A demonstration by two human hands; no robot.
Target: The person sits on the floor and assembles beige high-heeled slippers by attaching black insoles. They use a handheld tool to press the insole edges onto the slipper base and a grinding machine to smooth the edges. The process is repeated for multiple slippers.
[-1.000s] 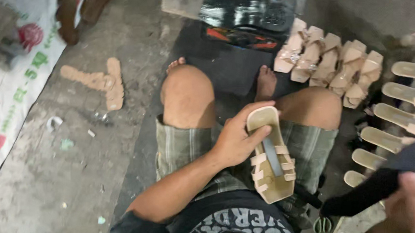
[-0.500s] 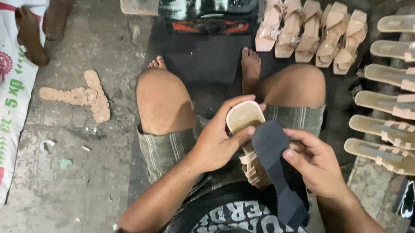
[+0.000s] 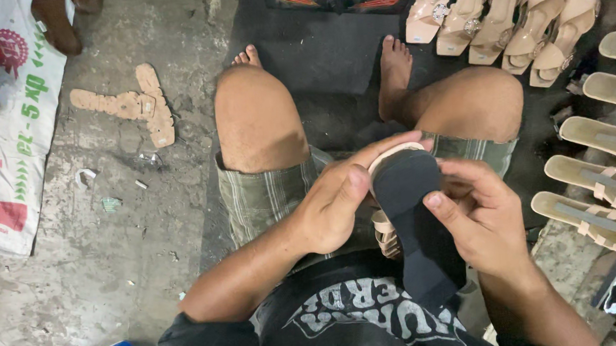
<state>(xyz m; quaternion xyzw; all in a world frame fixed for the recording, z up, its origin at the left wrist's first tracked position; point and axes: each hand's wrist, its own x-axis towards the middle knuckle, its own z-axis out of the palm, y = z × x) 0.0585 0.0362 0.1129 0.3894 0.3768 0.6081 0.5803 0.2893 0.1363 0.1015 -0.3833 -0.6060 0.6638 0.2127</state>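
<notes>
Illumination is moderate and uneven, apparently from overhead. The concrete floor (image 3: 112, 228) on the left renders pale grey and evenly lit, while the dark mat (image 3: 315, 58) under the legs absorbs light and shows little surface detail. The 2 knees carry soft highlights without glare. Shadows are soft-edged; the deepest lie between the thighs and beneath the black sole (image 3: 417, 216), whose texture is largely lost. The left hand (image 3: 335, 207) and right hand (image 3: 486, 223) are reasonably sharp, with slight softness at the fingertips. The bottom right corner falls into near-black. Mild wide-angle stretching appears toward the frame edges. Colour reads slightly warm.
</notes>
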